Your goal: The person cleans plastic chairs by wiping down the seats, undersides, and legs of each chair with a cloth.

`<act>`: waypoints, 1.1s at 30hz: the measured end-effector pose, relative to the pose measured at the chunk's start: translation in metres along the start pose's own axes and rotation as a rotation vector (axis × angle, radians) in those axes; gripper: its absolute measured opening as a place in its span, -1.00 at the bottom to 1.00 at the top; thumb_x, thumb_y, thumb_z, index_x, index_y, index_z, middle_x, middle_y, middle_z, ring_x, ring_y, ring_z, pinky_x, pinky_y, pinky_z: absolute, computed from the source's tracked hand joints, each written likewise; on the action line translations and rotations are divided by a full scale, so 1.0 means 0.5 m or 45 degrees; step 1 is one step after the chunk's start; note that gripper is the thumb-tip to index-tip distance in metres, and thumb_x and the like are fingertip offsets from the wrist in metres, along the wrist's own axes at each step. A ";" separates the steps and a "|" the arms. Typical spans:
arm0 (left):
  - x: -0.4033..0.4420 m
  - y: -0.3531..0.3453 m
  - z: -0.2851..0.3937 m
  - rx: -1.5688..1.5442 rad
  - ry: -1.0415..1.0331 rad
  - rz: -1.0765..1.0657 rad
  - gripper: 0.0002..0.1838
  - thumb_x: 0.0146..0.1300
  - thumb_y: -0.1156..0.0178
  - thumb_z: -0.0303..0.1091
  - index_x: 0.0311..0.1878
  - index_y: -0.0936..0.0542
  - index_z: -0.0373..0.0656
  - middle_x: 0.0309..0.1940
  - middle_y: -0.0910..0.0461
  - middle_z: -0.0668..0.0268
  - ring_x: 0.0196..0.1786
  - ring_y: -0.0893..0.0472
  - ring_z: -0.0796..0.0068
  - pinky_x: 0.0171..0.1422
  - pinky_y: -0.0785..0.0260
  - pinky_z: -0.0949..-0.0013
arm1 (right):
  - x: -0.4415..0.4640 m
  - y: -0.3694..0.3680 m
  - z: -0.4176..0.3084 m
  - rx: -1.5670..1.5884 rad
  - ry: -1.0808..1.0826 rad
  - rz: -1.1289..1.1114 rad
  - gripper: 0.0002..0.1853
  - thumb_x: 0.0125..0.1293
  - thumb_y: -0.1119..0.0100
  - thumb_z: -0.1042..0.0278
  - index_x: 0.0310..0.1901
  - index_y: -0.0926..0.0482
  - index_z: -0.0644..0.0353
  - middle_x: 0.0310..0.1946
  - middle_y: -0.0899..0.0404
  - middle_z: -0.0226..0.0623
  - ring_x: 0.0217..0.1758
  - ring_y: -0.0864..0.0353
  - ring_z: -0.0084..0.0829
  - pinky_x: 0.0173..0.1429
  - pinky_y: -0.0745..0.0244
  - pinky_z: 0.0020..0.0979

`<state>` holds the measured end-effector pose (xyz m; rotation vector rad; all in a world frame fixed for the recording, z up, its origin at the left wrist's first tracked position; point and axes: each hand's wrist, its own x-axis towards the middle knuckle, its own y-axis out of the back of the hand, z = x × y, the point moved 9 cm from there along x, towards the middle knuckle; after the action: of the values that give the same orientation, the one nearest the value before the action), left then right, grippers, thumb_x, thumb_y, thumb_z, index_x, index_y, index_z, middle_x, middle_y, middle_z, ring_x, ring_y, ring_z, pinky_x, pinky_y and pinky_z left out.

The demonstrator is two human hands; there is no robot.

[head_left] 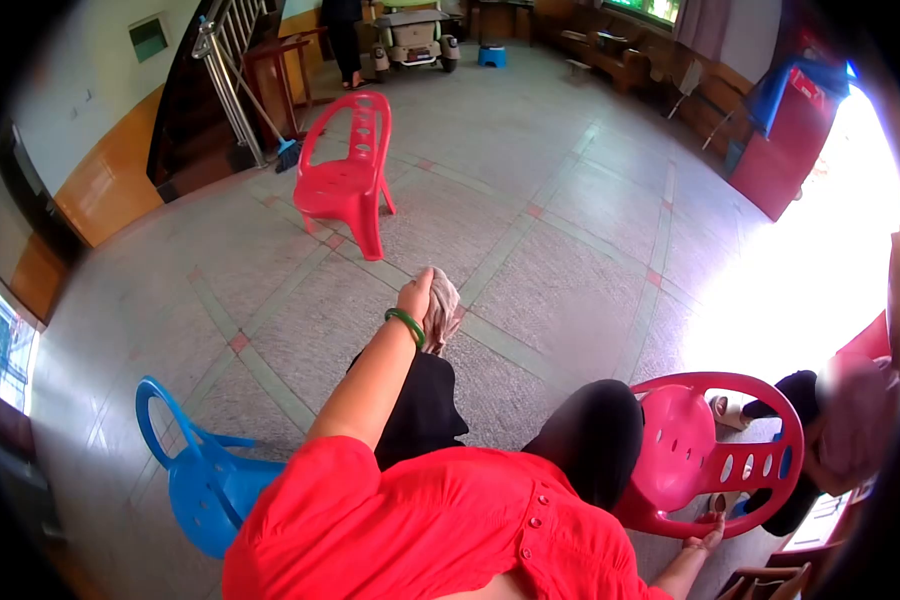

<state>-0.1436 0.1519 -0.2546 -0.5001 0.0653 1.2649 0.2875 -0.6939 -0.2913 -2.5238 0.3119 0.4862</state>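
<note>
My left hand (416, 293), with a green bangle (406, 326) on the wrist, is stretched forward and closed on a crumpled, pale pinkish-grey cloth (441, 310) that hangs down. On the right, my right hand (707, 537) grips the near edge of a red plastic chair (670, 450), which stands beside my leg with its slotted back to the right. Another red plastic chair (342, 182) stands upright on the floor ahead, beyond the cloth. A blue plastic chair (205, 490) is at my left side, partly hidden by my sleeve.
A person (855, 430) sits at the far right, close behind the held chair. A staircase railing (232, 90) and blue broom (287, 155) are at the back left. Farther off are a scooter (413, 40), a blue stool (492, 56) and a person's legs (346, 45).
</note>
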 end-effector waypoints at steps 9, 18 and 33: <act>0.015 -0.050 -0.008 0.017 -0.083 -0.073 -0.33 0.25 -0.06 0.12 -0.07 -0.54 -0.49 -0.18 -0.62 0.04 -0.15 -0.62 0.30 -0.07 -0.44 0.29 | -0.073 0.087 -0.055 -0.250 -0.065 0.215 -0.79 0.09 -0.34 0.10 -0.38 -0.53 -0.04 -0.54 -0.55 -0.46 -0.45 -0.57 -0.44 -0.26 -0.48 -0.26; 0.008 -0.012 0.017 0.050 -0.085 0.046 -0.39 0.28 -0.03 0.10 -0.04 -0.51 -0.40 -0.14 -0.60 0.08 -0.18 -0.64 0.25 -0.15 -0.54 0.21 | -0.102 0.055 -0.240 -0.361 0.213 0.641 -0.82 0.15 -0.17 0.23 -0.35 -0.47 0.15 -0.52 -0.47 -0.36 -0.54 -0.48 -0.43 -0.41 -0.47 -0.32; 0.016 0.002 -0.005 -0.306 0.146 0.052 -0.40 0.31 -0.03 0.08 0.13 -0.40 -0.31 -0.02 -0.54 0.11 -0.10 -0.60 0.17 -0.24 -0.56 -0.02 | -0.171 -0.615 -0.108 -0.602 0.348 -0.509 -0.93 0.16 -0.01 0.49 -0.36 -0.48 0.26 -0.61 -0.43 -0.30 -0.62 -0.44 -0.46 -0.59 -0.40 -0.48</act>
<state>-0.1416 0.1583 -0.2595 -0.7818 0.0199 1.2902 0.3221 -0.4603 -0.0701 -3.0122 -0.2425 0.0551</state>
